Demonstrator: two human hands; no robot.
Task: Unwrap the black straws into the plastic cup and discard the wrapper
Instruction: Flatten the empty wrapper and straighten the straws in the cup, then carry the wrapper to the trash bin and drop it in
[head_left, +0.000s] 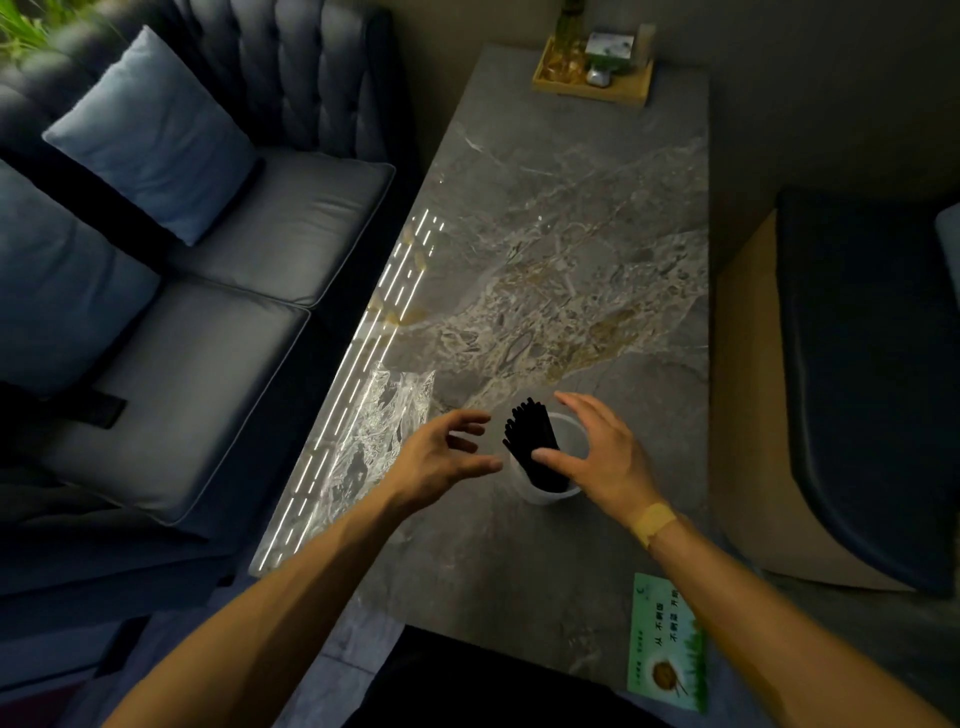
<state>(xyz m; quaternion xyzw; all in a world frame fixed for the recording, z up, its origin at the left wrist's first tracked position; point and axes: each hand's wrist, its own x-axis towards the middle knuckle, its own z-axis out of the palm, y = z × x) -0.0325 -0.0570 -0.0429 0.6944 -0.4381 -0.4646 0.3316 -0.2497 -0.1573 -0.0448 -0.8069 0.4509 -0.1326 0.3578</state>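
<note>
While bunched upright in the clear plastic cup (566, 447), black straws (535, 441), both hands (441, 452) released

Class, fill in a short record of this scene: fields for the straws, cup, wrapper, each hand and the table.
straws: black bundle standing in the cup
cup: clear plastic, upright on the table
wrapper: crumpled clear film, left of the cup
left hand: open, empty, beside the cup
right hand: open, thumb at the straws
table: grey marble
</note>
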